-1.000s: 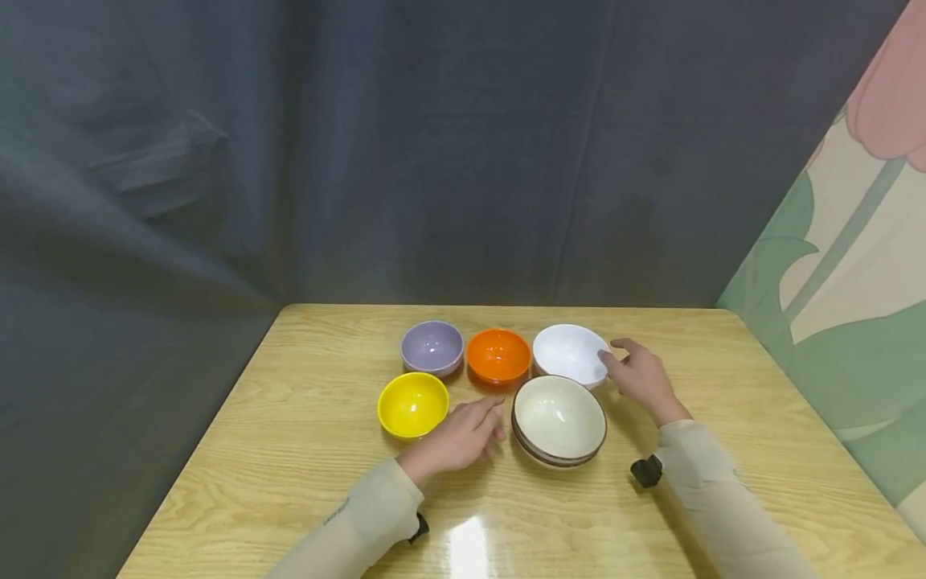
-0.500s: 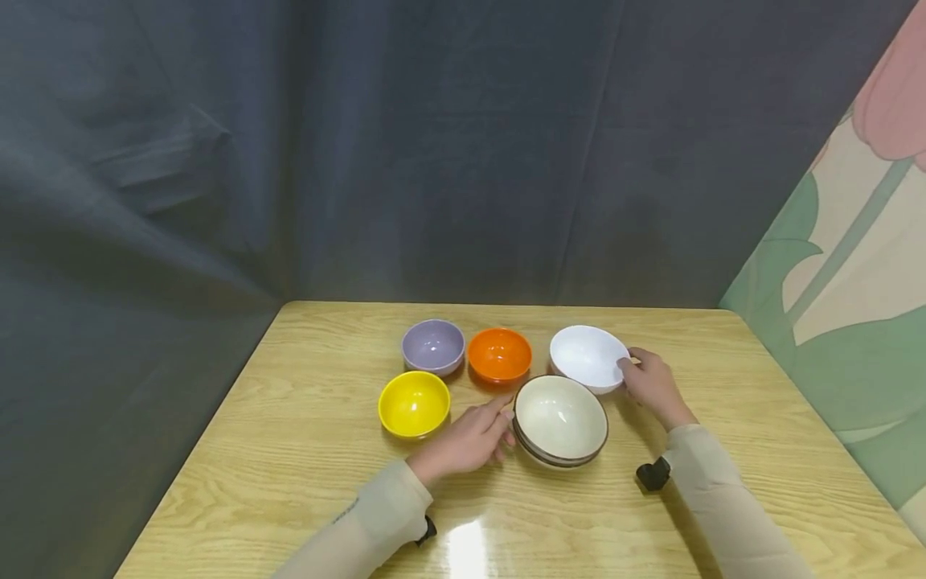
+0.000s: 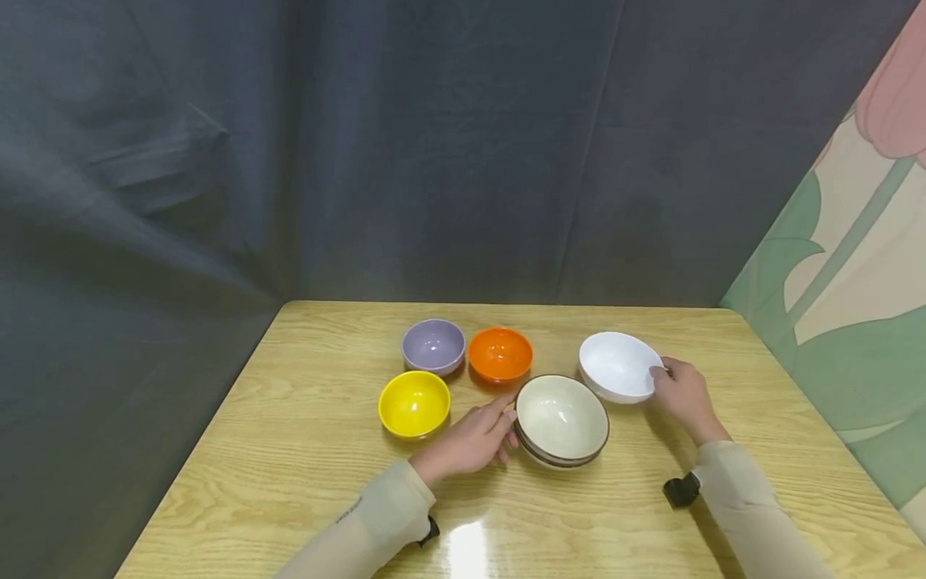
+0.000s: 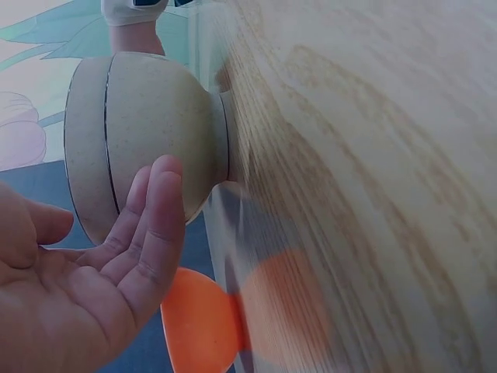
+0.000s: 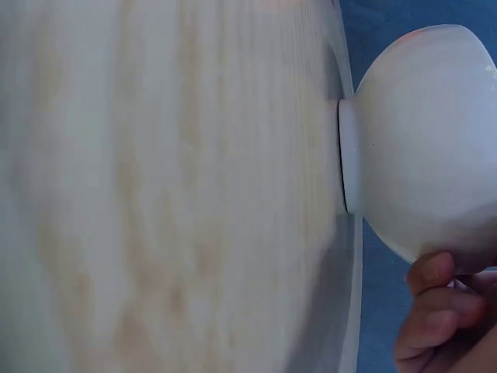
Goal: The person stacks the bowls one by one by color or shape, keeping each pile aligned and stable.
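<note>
In the head view my right hand (image 3: 683, 398) pinches the right rim of a white bowl (image 3: 618, 366), thumb on the inner side. The right wrist view has its curled fingers (image 5: 435, 272) under the wall of that white bowl (image 5: 427, 140), whose foot is close over the table. My left hand (image 3: 473, 438) lies along the left side of a stack of cream bowls with brown rims (image 3: 560, 418), fingertips right at the rim. Seen from the left wrist, the fingers (image 4: 159, 210) are extended along the side of the nested cream bowls (image 4: 159, 116), thumb apart.
Left of the cream stack, a yellow bowl (image 3: 414, 404) stands on the wooden table (image 3: 289, 466). Behind it are a purple bowl (image 3: 433, 347) and an orange bowl (image 3: 500, 355). A dark curtain (image 3: 434, 161) hangs along the back, and a patterned wall (image 3: 861, 322) borders the right.
My right hand has taken hold of the white bowl and moved it rightward, away from the orange bowl. My left hand has shifted slightly right, up to the cream bowls.
</note>
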`<state>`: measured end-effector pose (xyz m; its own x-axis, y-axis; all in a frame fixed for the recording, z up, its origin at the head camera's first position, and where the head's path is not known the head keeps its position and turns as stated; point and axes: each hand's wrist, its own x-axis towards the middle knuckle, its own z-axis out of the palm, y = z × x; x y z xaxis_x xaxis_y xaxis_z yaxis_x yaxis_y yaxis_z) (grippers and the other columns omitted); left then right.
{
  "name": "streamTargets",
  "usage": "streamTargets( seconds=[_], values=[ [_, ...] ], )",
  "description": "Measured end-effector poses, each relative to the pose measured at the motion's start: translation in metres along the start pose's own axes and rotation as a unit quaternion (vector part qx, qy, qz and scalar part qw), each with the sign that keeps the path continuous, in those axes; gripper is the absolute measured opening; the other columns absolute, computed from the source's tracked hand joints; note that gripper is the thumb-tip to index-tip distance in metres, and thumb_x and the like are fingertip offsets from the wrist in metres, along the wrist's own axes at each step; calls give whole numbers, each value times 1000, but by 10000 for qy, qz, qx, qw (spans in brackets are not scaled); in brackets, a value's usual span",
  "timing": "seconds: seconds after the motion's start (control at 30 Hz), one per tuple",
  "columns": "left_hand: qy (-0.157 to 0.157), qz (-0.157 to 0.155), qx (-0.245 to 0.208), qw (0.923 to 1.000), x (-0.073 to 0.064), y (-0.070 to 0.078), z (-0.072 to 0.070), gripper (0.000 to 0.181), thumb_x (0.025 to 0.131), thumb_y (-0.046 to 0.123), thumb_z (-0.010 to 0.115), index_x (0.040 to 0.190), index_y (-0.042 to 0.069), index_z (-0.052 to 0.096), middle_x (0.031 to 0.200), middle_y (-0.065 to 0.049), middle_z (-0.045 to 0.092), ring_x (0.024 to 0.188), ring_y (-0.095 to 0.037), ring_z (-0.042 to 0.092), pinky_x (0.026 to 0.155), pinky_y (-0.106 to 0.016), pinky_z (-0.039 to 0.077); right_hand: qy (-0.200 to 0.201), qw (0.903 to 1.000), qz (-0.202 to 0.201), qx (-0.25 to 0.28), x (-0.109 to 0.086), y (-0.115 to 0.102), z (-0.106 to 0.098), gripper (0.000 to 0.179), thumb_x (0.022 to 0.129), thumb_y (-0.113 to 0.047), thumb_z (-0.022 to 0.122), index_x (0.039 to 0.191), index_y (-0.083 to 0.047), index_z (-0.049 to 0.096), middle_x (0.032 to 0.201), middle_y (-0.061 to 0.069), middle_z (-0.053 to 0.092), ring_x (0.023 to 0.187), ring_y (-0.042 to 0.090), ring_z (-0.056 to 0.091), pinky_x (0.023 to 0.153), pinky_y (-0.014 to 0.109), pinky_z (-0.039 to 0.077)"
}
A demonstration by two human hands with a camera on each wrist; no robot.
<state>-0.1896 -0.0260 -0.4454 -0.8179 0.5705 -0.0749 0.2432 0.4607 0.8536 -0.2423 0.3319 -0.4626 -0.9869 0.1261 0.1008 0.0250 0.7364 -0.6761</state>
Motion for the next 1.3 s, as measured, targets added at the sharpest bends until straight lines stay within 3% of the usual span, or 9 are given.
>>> streamTargets(
  seconds=[0.33,0.53,0.73,0.87,1.0,1.13,1.3],
  values=[
    [87,62,-158,9998,3,3,1,42,111,25,34,149,10,41,86,-13,65,64,-21,65,55,-29,56,152,9995,-115,255,-9,-12,-10,51,106,-22,34,129,20,54,121,37,61,107,42,60,79,37,47],
    [161,64,-174,9997,4,7,1,39,111,24,35,144,7,44,80,-11,62,61,-18,63,55,-29,56,268,9988,-123,392,-14,-29,-17,51,105,-23,34,129,18,55,120,36,62,109,43,59,83,45,48],
    [27,-5,8,10000,3,6,4,57,109,31,40,156,3,25,77,-8,62,61,-15,61,60,-24,52,241,9986,-83,470,-19,-39,-20,52,106,-24,35,129,18,55,121,36,61,111,44,59,87,48,48],
    [-42,4,220,9997,2,6,5,78,104,46,49,159,3,14,77,-2,60,62,-12,56,61,-24,47,227,9985,-73,499,-22,-42,-21,52,106,-25,36,129,18,55,120,35,62,108,41,61,83,40,49],
    [78,241,369,9990,3,5,7,92,93,56,63,159,11,18,110,-1,65,90,-7,60,81,-26,50,291,9984,-143,469,-24,-46,-22,50,106,-24,37,127,17,57,115,34,65,102,37,62,76,29,47],
    [180,472,346,9981,4,6,9,100,83,55,76,158,18,21,148,-2,50,125,-9,52,108,-34,42,279,9982,-185,495,-26,-50,-23,50,106,-23,37,127,18,57,116,34,65,102,38,63,74,25,47],
    [279,576,559,9964,3,7,11,109,77,58,80,159,20,18,149,0,49,131,-13,50,110,-37,41,271,9983,-233,468,-28,-56,-25,49,106,-22,38,126,18,57,115,34,65,102,38,63,74,26,48]
  ],
)
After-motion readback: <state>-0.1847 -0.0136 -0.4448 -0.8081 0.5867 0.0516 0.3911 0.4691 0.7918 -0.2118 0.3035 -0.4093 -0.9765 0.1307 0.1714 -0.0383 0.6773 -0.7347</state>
